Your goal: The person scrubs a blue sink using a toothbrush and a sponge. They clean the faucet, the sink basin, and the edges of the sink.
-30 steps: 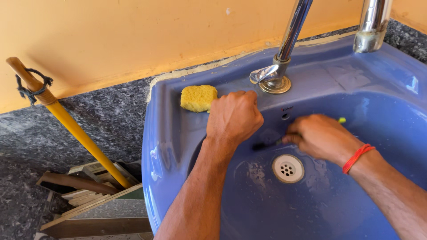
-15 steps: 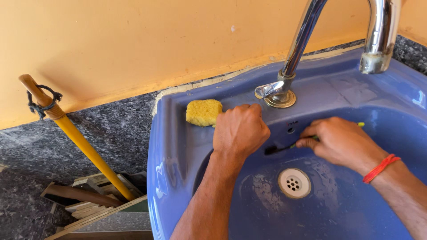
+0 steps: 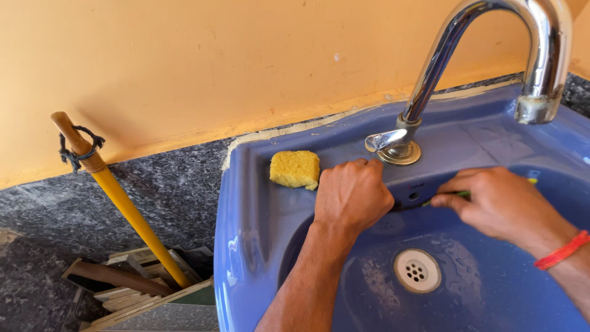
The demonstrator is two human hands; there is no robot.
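Head view: clenched left hand (image 3: 351, 195) rests on the blue sink (image 3: 246, 246) rim beside a yellow sponge (image 3: 295, 169), right hand (image 3: 501, 206) pinching a thin green-handled tool (image 3: 458, 195).

Glossy blue ceramic sink (image 3: 246, 246); polished chrome tap (image 3: 485, 37); porous yellow sponge (image 3: 295, 169); speckled grey stone counter (image 3: 153, 190); yellow-painted wooden handle (image 3: 132, 215); matt orange wall (image 3: 215, 61).

I see my left hand (image 3: 352, 195) curled into a fist on the back edge of the blue sink (image 3: 246, 246), just beside a yellow sponge (image 3: 295, 169). My right hand (image 3: 504, 203) pinches a thin green brush (image 3: 458, 195) near the small hole under the shiny tap (image 3: 442, 67). The round drain (image 3: 417, 270) sits below my hands. A yellow broom handle (image 3: 123, 203) leans on the wall.
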